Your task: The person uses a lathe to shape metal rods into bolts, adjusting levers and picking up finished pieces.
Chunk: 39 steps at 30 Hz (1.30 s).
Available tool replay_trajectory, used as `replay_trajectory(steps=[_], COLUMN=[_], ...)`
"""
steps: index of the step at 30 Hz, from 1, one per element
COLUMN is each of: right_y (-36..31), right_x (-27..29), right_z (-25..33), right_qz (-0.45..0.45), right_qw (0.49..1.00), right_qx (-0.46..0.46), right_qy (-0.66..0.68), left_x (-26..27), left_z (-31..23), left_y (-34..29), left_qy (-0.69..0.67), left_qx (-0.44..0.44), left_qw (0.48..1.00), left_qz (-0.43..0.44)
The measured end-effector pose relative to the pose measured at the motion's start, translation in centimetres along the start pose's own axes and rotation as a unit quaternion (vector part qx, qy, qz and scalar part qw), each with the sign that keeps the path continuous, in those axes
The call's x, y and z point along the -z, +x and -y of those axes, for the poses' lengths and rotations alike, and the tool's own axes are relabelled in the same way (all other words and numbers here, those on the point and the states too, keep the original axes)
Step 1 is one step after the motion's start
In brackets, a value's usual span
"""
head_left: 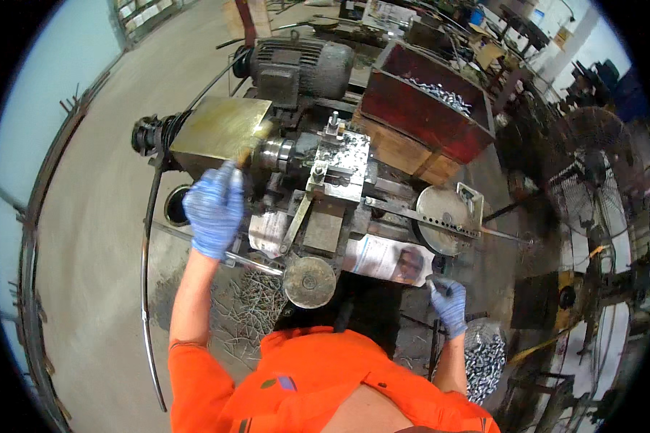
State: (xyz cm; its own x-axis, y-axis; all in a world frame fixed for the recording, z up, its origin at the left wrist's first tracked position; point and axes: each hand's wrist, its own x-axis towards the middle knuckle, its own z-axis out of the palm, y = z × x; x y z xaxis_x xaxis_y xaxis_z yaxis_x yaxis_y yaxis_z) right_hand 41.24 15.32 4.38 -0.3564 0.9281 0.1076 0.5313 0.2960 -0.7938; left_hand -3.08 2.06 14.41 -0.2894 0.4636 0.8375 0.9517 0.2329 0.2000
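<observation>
My left hand (215,213), in a blue glove, is closed round the handle of a small brush (245,154). Motion blurs its pale yellowish end, which is beside the metal chuck (274,154) of a lathe-like machine. To the right of the chuck is the machine's metal slide block (348,162), with bolts on top and bright chips scattered over it. My right hand (449,306), also gloved, is at the lower right with thumb and fingers pinched together. What they hold, if anything, is too small to make out. A printed sheet (383,258) lies just beyond its fingertips.
A dark red bin (419,108) of small metal parts rests on a wooden box (397,148) behind the machine. An electric motor (303,68) stands at the back. Metal shavings (249,307) cover the floor nearby. A basket of shiny parts (485,361) is below my right hand; a fan (585,155) stands right.
</observation>
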Motion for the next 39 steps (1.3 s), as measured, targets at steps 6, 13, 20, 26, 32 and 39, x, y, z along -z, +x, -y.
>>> replay_trajectory(steps=[6,13,20,26,32,39], right_y=[-1.8,-4.2,-13.3,-19.8,-13.4,-9.1], right_x=[2.2,5.3,14.9,22.6,22.2,21.8], right_z=[-0.7,-2.9,-17.5,-33.0,-34.7,-39.6], right_qz=[-0.069,-0.093,-0.269,-0.280,-0.231,-0.076], right_qw=[0.995,0.985,0.892,0.826,0.861,0.839], right_qx=[0.012,-0.107,-0.332,-0.442,-0.407,-0.462], right_qy=[-0.077,-0.098,-0.146,-0.212,-0.198,-0.278], left_x=[-1.2,2.5,-3.5,-5.2,-5.3,-4.0], left_z=[4.1,2.3,3.8,5.5,5.2,2.6], left_y=[2.5,2.0,-12.6,-14.4,-13.5,-12.3], left_qy=[0.062,-0.042,-0.123,-0.183,-0.104,-0.074], left_qx=[0.065,0.217,0.148,0.257,0.236,0.222], left_qw=[0.983,0.963,0.944,0.871,0.872,0.894], left_qz=[0.159,0.153,0.267,0.376,0.417,0.382])
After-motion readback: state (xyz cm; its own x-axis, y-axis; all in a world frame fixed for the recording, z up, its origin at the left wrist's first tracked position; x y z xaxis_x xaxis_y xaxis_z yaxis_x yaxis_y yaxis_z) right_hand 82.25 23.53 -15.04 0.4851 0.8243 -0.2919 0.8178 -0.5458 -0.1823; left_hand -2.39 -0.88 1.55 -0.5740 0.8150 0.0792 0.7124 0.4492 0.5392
